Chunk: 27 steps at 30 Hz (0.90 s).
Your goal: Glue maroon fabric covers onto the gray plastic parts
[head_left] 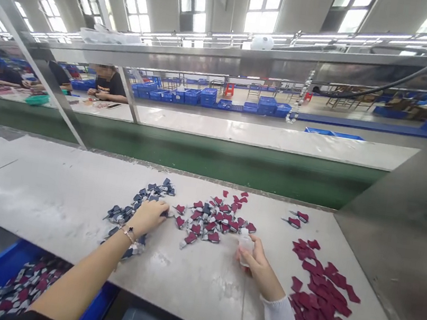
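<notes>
My left hand (pixel 148 218) reaches over the left side of the table with its fingers bent together. At its fingertips a small dark-blue and grey piece shows in part; most of it is hidden. Around that hand lies a loose heap of similar dark-blue pieces (pixel 122 215). My right hand (pixel 257 260) is wrapped round a small translucent squeeze bottle (pixel 246 242) with a white cap, held upright just above the table. Between the hands spreads a heap of maroon and grey pieces (pixel 212 219). Flat maroon cut-outs (pixel 320 293) lie to the right of my right hand.
Two maroon-and-dark pieces (pixel 294 222) lie apart at the back right. A blue bin (pixel 1 262) full of mixed pieces stands below the table's front edge. A metal panel (pixel 406 237) bounds the right. Across the green belt (pixel 229 161), people (pixel 110 84) sit working.
</notes>
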{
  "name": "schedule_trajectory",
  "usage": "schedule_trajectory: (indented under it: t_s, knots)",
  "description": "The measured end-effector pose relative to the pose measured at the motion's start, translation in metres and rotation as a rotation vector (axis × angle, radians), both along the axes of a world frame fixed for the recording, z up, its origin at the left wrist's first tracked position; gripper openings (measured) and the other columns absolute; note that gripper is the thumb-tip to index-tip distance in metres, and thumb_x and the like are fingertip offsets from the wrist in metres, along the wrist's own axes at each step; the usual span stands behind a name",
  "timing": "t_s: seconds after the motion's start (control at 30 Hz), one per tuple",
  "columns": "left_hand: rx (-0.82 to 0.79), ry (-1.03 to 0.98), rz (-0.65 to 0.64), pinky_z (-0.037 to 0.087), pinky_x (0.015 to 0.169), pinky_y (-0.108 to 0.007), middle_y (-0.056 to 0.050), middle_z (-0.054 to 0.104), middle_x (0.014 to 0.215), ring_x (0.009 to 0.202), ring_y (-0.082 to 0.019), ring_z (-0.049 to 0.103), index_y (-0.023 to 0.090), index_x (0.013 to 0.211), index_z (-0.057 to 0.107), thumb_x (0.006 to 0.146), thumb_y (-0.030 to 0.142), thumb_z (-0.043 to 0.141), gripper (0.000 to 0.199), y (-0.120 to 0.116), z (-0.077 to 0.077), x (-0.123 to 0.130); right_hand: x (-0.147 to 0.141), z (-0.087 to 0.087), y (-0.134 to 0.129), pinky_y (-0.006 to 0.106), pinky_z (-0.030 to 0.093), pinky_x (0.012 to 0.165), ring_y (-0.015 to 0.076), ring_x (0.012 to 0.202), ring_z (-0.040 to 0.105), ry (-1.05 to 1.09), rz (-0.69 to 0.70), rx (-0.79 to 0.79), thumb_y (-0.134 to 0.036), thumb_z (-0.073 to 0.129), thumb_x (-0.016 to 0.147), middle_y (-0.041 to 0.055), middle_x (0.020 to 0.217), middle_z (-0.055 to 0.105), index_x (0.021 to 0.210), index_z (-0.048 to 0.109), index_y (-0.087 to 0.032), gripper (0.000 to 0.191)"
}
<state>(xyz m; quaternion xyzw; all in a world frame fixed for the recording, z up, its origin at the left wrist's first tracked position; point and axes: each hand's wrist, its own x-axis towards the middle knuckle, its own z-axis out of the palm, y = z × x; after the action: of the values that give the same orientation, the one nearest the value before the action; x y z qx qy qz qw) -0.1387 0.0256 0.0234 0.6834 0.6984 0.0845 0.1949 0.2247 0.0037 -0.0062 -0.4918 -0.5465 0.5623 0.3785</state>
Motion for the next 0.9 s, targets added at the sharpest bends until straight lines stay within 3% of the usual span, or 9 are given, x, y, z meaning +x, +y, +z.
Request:
schedule_trajectory:
  t_s: [0.13, 0.23, 0.3, 0.4, 0.5, 0.6, 0.7, 0.8, 0.9]
  knots:
    - [0.058, -0.262, 0.159, 0.048, 0.105, -0.055, -0.012, 0.066, 0.111, 0.114, -0.029, 0.062, 0.016, 0.104, 0.061, 0.095, 0.036, 0.060, 0.023, -0.006, 0.008, 0.005, 0.003, 0.009, -0.004, 0.032, 0.045, 0.062, 0.0165, 0.065, 0.054, 0.034, 0.010, 0.004, -0.056, 0.068, 0.087, -0.0029, 0.076, 0.057, 0.128, 0.056, -0.023, 0.054]
    - [0.066, -0.567, 0.266, 0.053, 0.101, -0.047, -0.013, 0.065, 0.116, 0.113, -0.027, 0.064, 0.020, 0.114, 0.053, 0.097, 0.048, 0.053, 0.032, -0.016, 0.008, 0.026, 0.007, 0.018, -0.009, 0.032, 0.041, 0.059, 0.0171, 0.061, 0.049, 0.071, 0.041, 0.022, -0.056, 0.071, 0.083, -0.0050, 0.070, 0.052, 0.127, 0.054, -0.027, 0.055]
    - [-0.016, -0.799, 0.275, 0.059, 0.092, -0.037, -0.010, 0.067, 0.114, 0.104, -0.021, 0.070, 0.022, 0.118, 0.050, 0.095, 0.055, 0.053, 0.041, -0.025, 0.004, 0.050, 0.009, 0.024, -0.011, 0.032, 0.041, 0.060, 0.0182, 0.064, 0.050, 0.104, 0.064, 0.036, -0.056, 0.073, 0.080, -0.0027, 0.075, 0.055, 0.118, 0.056, -0.027, 0.050]
    - [-0.196, -1.073, 0.272, 0.062, 0.075, -0.029, -0.004, 0.068, 0.092, 0.077, -0.015, 0.073, 0.021, 0.103, 0.053, 0.086, 0.067, 0.058, 0.049, -0.037, -0.006, 0.092, 0.009, 0.030, -0.012, 0.033, 0.043, 0.064, 0.0209, 0.073, 0.054, 0.153, 0.105, 0.034, -0.055, 0.078, 0.074, 0.0024, 0.084, 0.059, 0.106, 0.061, -0.024, 0.048]
    - [-0.337, -1.257, 0.290, 0.058, 0.058, -0.021, -0.003, 0.069, 0.094, 0.068, -0.013, 0.074, 0.021, 0.091, 0.048, 0.078, 0.072, 0.066, 0.056, -0.044, -0.011, 0.120, 0.007, 0.034, -0.008, 0.032, 0.039, 0.057, 0.0184, 0.064, 0.050, 0.207, 0.145, -0.001, -0.063, 0.074, 0.073, 0.0011, 0.076, 0.054, 0.099, 0.057, -0.023, 0.050]
    - [-0.428, -1.388, 0.282, 0.058, 0.057, -0.020, -0.005, 0.070, 0.111, 0.077, -0.016, 0.078, 0.023, 0.100, 0.046, 0.075, 0.062, 0.077, 0.054, -0.046, -0.010, 0.129, 0.004, 0.037, -0.002, 0.030, 0.029, 0.047, 0.0144, 0.047, 0.034, 0.271, 0.168, -0.028, -0.074, 0.053, 0.081, -0.0046, 0.059, 0.039, 0.089, 0.047, -0.026, 0.050]
    - [-0.495, -1.459, 0.207, 0.060, 0.068, -0.022, -0.004, 0.065, 0.117, 0.088, -0.018, 0.078, 0.026, 0.109, 0.048, 0.068, 0.037, 0.090, 0.060, -0.043, -0.009, 0.125, 0.000, 0.039, 0.003, 0.029, 0.023, 0.043, 0.0128, 0.041, 0.024, 0.319, 0.197, -0.032, -0.075, 0.047, 0.082, -0.0075, 0.052, 0.029, 0.082, 0.040, -0.027, 0.049]
    - [-0.557, -1.446, 0.082, 0.060, 0.078, -0.022, -0.003, 0.062, 0.119, 0.099, -0.019, 0.076, 0.024, 0.105, 0.052, 0.063, 0.023, 0.093, 0.058, -0.037, -0.011, 0.121, -0.002, 0.037, 0.006, 0.028, 0.026, 0.044, 0.0130, 0.044, 0.033, 0.334, 0.212, -0.031, -0.070, 0.058, 0.083, -0.0056, 0.057, 0.041, 0.091, 0.048, -0.026, 0.045]
    - [-0.572, -1.372, 0.003, 0.058, 0.074, -0.022, -0.004, 0.065, 0.115, 0.093, -0.016, 0.076, 0.023, 0.104, 0.052, 0.070, 0.027, 0.089, 0.050, -0.031, -0.014, 0.121, -0.001, 0.033, 0.005, 0.027, 0.039, 0.048, 0.0152, 0.052, 0.049, 0.345, 0.244, -0.038, -0.070, 0.070, 0.077, -0.0006, 0.070, 0.060, 0.105, 0.058, -0.026, 0.053]
